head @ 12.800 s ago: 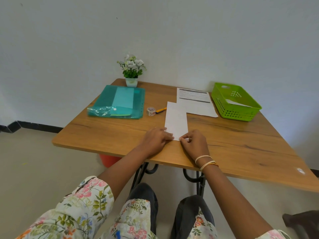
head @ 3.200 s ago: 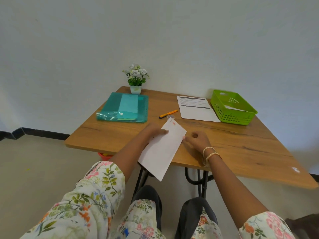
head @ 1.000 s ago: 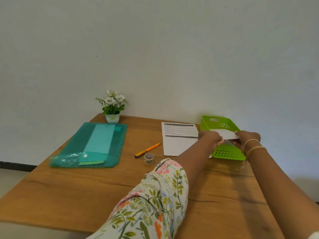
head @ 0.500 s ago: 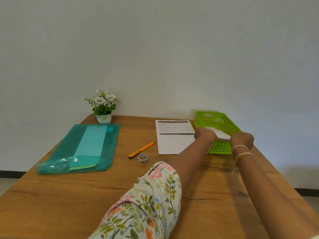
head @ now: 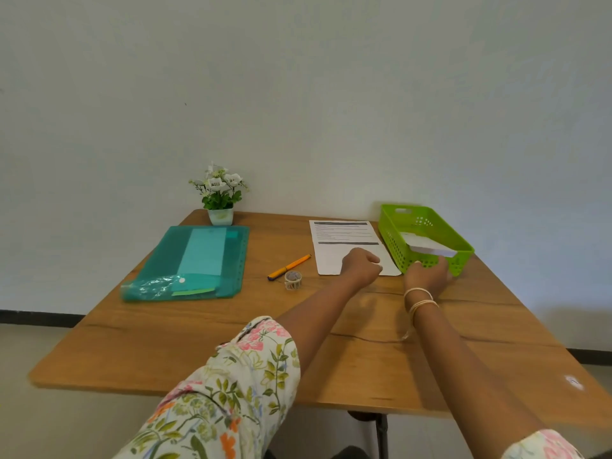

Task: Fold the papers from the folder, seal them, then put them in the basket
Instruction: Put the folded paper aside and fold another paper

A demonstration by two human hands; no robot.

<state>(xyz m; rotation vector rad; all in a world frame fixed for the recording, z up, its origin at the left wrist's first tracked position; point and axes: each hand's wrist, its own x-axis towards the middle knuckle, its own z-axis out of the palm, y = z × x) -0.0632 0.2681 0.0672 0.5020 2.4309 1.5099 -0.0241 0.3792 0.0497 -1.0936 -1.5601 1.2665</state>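
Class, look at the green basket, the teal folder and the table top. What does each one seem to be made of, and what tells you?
Green perforated basket: looks like moulded plastic, with even colour and regular holes. Translucent teal folder: probably thin, glossy plastic, since a paler sheet shows through. Brown table top: wood or wood-look laminate with a matt finish; grain lines show, but the picture cannot settle which.

The near half of the wooden table lies bare, open to either hand. Farther back, the teal folder fills the left side, with the flower pot behind it. In the middle, the orange pen and tape roll lie close together. The printed sheet and green basket crowd the right rear, leaving a narrow gap between them.
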